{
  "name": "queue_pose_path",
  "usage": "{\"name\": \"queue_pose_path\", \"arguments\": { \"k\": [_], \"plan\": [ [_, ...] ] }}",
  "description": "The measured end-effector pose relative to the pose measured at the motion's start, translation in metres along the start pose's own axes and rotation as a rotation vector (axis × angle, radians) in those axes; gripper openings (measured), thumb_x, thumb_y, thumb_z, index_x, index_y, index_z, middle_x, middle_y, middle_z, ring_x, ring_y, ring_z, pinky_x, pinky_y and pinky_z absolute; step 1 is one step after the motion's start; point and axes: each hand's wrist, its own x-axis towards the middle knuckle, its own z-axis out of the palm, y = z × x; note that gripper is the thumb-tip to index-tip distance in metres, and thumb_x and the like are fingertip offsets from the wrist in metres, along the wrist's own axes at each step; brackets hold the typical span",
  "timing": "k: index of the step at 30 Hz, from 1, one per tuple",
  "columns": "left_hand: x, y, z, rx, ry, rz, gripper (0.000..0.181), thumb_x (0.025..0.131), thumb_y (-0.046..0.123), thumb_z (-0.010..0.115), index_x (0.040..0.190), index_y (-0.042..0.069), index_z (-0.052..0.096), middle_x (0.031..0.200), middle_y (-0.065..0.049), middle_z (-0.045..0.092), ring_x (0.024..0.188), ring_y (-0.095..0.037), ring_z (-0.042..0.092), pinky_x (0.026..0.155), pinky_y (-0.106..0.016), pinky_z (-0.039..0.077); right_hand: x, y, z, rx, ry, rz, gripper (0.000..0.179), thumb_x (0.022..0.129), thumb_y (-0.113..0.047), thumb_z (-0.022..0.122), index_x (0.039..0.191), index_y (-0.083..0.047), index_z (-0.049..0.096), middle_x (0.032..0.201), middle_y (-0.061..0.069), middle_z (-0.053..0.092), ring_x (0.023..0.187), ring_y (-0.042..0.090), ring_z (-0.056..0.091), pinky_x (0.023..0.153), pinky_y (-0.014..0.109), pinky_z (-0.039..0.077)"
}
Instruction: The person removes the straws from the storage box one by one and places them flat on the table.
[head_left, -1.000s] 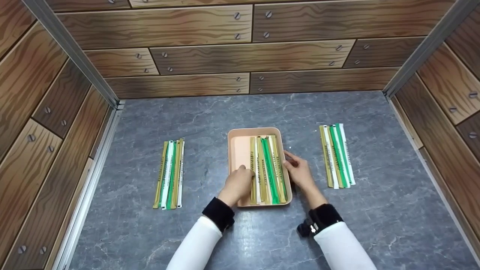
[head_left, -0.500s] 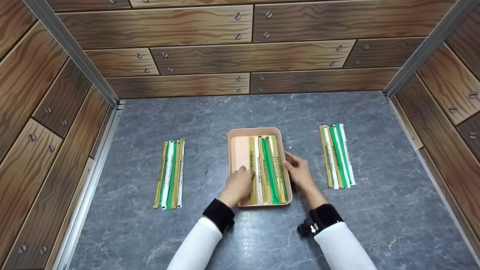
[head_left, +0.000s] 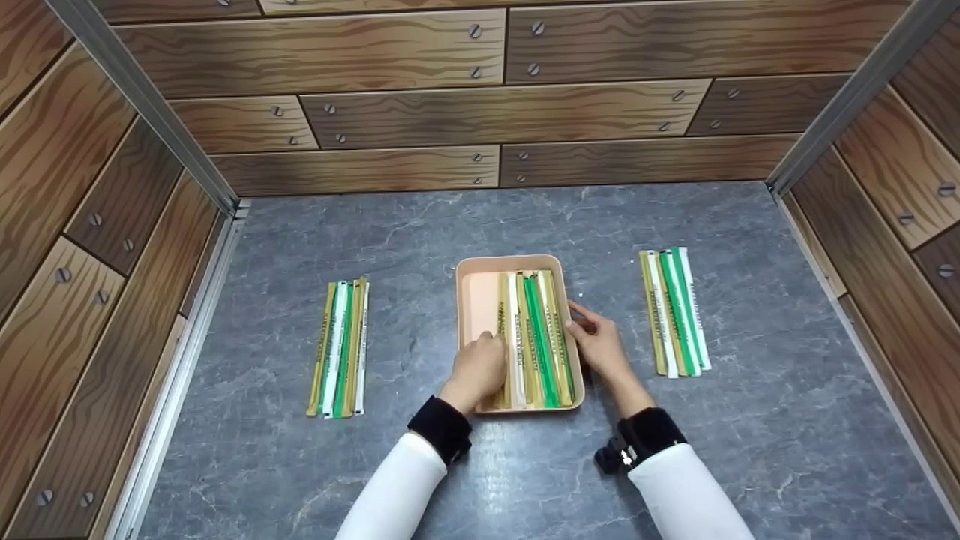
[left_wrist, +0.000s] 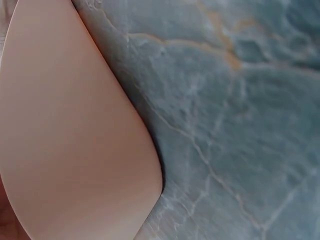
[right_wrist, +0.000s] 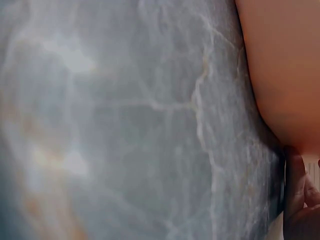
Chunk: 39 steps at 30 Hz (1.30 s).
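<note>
A peach-coloured tray (head_left: 480, 289) lies in the middle of the head view. Long slim printed packets (head_left: 538, 337) in gold, white and green lie side by side in its right part. My left hand (head_left: 480, 367) reaches over the tray's near left side, fingers curled at the leftmost gold packet (head_left: 501, 289), seeming to pinch it; the fingertips are hidden. My right hand (head_left: 600, 346) holds the tray's right side, thumb at the rim. The right wrist view shows fingers (right_wrist: 295, 175) against the tray's outer wall (right_wrist: 285, 65). The left wrist view shows its outer wall (left_wrist: 75, 120).
One row of similar packets (head_left: 339, 349) lies on the grey marbled table (head_left: 420, 225) to the left, another row (head_left: 673, 311) to the right. Wood-patterned walls (head_left: 405, 120) close off the back and both sides.
The leftmost gold packet has shifted slightly left in the tray. My left hand has moved only a little; the right hand and the tray stay in place.
</note>
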Motion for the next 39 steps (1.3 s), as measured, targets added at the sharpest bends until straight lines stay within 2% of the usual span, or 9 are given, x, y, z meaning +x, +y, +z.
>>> {"name": "queue_pose_path", "arguments": {
  "k": [3, 5, 10, 18, 21, 25, 28, 31, 39],
  "plan": [
    [0.001, 0.0, 0.0, 0.004, -0.005, -0.007, 0.02, 0.083, 0.007, 0.054, 0.101, 0.004, 0.062, 0.085, -0.01, 0.054, 0.068, -0.025, 0.057, 0.055, -0.035, 0.049, -0.005, -0.013, 0.001, 0.015, 0.002, -0.021, 0.037, 0.084, 0.006, 0.056, 0.121, 0.012, 0.051, 0.095, 0.035, 0.059, 0.088, 0.043, 0.057, 0.066, 0.024, 0.046],
    [0.001, 0.0, 0.0, 0.006, -0.007, -0.012, 0.02, 0.079, 0.004, 0.057, 0.098, 0.004, 0.063, 0.084, -0.01, 0.054, 0.067, -0.025, 0.056, 0.054, -0.035, 0.048, -0.007, -0.015, 0.001, 0.003, 0.0, -0.025, 0.037, 0.085, 0.006, 0.056, 0.122, 0.012, 0.051, 0.097, 0.035, 0.058, 0.09, 0.043, 0.057, 0.066, 0.021, 0.045],
    [0.001, -0.001, 0.001, -0.015, 0.009, -0.014, 0.023, 0.071, -0.002, 0.063, 0.094, 0.003, 0.064, 0.084, -0.012, 0.054, 0.067, -0.026, 0.057, 0.056, -0.035, 0.049, -0.007, -0.015, 0.002, 0.011, 0.002, -0.027, 0.038, 0.085, 0.007, 0.056, 0.121, 0.012, 0.05, 0.097, 0.035, 0.058, 0.091, 0.044, 0.056, 0.065, 0.018, 0.045],
    [-0.001, -0.005, -0.002, -0.102, 0.045, -0.047, 0.023, 0.067, -0.003, 0.065, 0.089, 0.0, 0.063, 0.078, -0.011, 0.054, 0.065, -0.026, 0.056, 0.058, -0.036, 0.049, -0.006, -0.014, 0.002, 0.009, -0.003, -0.02, 0.038, 0.084, 0.007, 0.056, 0.121, 0.013, 0.05, 0.096, 0.036, 0.058, 0.09, 0.045, 0.056, 0.064, 0.018, 0.044],
    [-0.002, -0.006, -0.006, -0.123, 0.068, -0.057, 0.025, 0.065, -0.002, 0.065, 0.09, 0.001, 0.063, 0.078, -0.011, 0.055, 0.067, -0.026, 0.056, 0.059, -0.036, 0.049, -0.003, -0.01, 0.002, 0.04, 0.001, -0.012, 0.038, 0.084, 0.007, 0.057, 0.12, 0.012, 0.051, 0.094, 0.036, 0.058, 0.089, 0.046, 0.056, 0.065, 0.021, 0.045],
    [-0.005, -0.008, -0.011, -0.161, 0.096, -0.057, 0.027, 0.063, -0.002, 0.065, 0.089, 0.002, 0.062, 0.079, -0.011, 0.055, 0.066, -0.027, 0.057, 0.057, -0.036, 0.049, 0.003, 0.005, 0.0, 0.022, 0.004, 0.007, 0.038, 0.085, 0.0, 0.059, 0.122, 0.006, 0.054, 0.093, 0.029, 0.062, 0.086, 0.037, 0.059, 0.066, 0.025, 0.047],
    [-0.007, -0.009, -0.015, -0.18, 0.116, -0.057, 0.032, 0.063, -0.002, 0.066, 0.094, 0.002, 0.062, 0.081, -0.012, 0.056, 0.067, -0.027, 0.057, 0.057, -0.036, 0.048, 0.006, 0.017, 0.001, -0.032, 0.001, 0.005, 0.04, 0.086, -0.008, 0.061, 0.124, 0.002, 0.054, 0.096, 0.025, 0.063, 0.086, 0.029, 0.061, 0.07, 0.029, 0.049],
    [-0.01, -0.011, -0.019, -0.194, 0.132, -0.061, 0.037, 0.063, -0.002, 0.066, 0.099, 0.002, 0.062, 0.084, -0.013, 0.057, 0.069, -0.028, 0.058, 0.059, -0.036, 0.048, 0.006, 0.019, 0.001, -0.043, 0.0, 0.001, 0.04, 0.087, -0.01, 0.06, 0.125, 0.0, 0.054, 0.098, 0.025, 0.063, 0.087, 0.029, 0.061, 0.072, 0.031, 0.049],
    [-0.018, -0.019, -0.035, -0.299, 0.153, -0.071, 0.046, 0.062, -0.011, 0.059, 0.107, 0.0, 0.059, 0.09, -0.019, 0.06, 0.075, -0.03, 0.06, 0.06, -0.034, 0.051, -0.003, -0.01, 0.0, 0.049, -0.014, -0.039, 0.038, 0.084, 0.008, 0.056, 0.121, 0.013, 0.05, 0.097, 0.036, 0.058, 0.09, 0.047, 0.056, 0.069, 0.031, 0.048]
  ]
}}
